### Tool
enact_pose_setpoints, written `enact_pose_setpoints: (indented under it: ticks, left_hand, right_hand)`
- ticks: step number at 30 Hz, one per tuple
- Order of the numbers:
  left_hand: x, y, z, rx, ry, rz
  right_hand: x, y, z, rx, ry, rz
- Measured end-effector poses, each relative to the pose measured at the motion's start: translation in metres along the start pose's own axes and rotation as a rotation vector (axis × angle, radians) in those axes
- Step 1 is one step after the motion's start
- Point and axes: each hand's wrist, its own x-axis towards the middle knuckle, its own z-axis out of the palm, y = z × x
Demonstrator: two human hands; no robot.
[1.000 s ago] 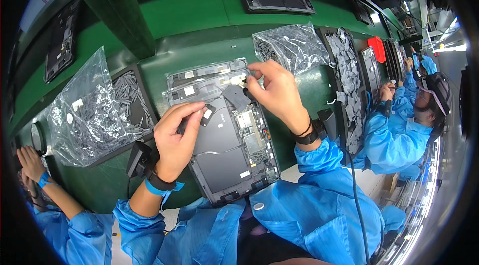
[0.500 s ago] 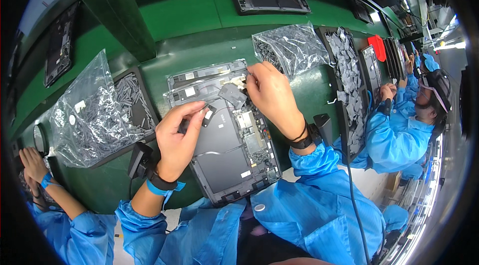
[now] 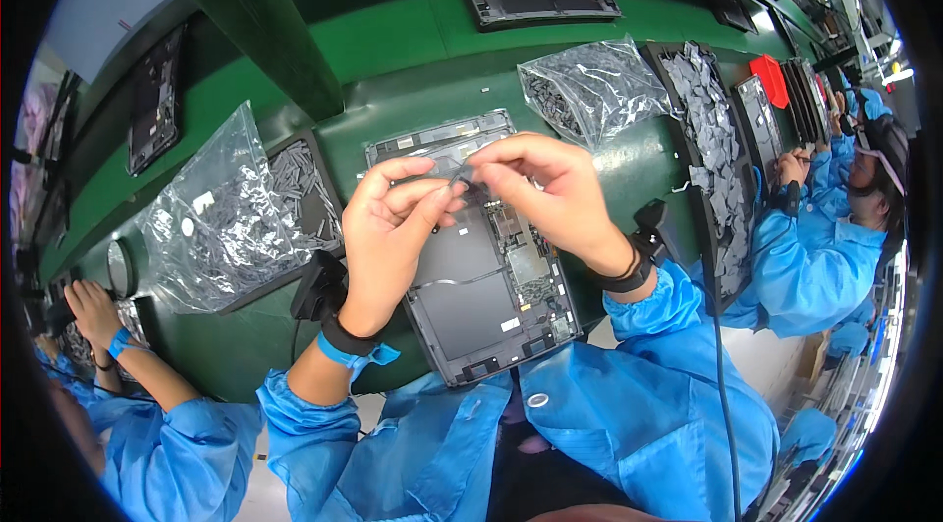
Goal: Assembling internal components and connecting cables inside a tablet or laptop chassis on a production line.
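Note:
My left hand (image 3: 386, 222) and my right hand (image 3: 552, 190) meet fingertip to fingertip over an opened tablet-like device. Between them is a small dark grey piece (image 3: 460, 174), pinched from both sides and mostly covered by the fingers; its exact kind does not show. Beneath lies the opened device (image 3: 462, 321), with a wide black battery, a thin cable across it and a circuit board along its right side. Behind it, partly hidden by my hands, is another metal device frame (image 3: 417, 141).
Left stands a dark tray (image 3: 312, 190) of small grey strips, with a clear plastic bag (image 3: 211, 227) over it. Another bag of parts (image 3: 594, 90) lies behind my right hand. Rightward are a tray of grey pieces (image 3: 709, 144) and a red bin (image 3: 769, 80). Co-workers sit on both sides.
My hands have come together. The small dark piece that was in my left fingers is now between both hands. My right hand has left the device's upper edge. The whole view has shifted slightly.

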Motion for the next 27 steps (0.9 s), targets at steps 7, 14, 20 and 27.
enact_pose_setpoints:
  ticks: [7, 14, 20, 27]
  left_hand:
    - [0.004, 0.011, 0.018, -0.007, -0.029, 0.006]
    - [0.014, 0.014, 0.024, -0.051, -0.024, 0.043]
    - [0.062, 0.030, -0.008, 0.432, -0.034, 0.219]
    - [0.083, 0.004, 0.004, 1.181, -0.177, 0.500]
  right_hand:
    - [0.002, 0.003, -0.004, 0.344, -0.046, 0.134]
    - [0.008, 0.009, 0.008, 0.497, 0.167, 0.102]
    - [0.045, 0.021, -0.056, -0.055, 0.082, -0.006]
    - [0.044, 0.028, -0.058, -0.719, -0.040, -0.388]
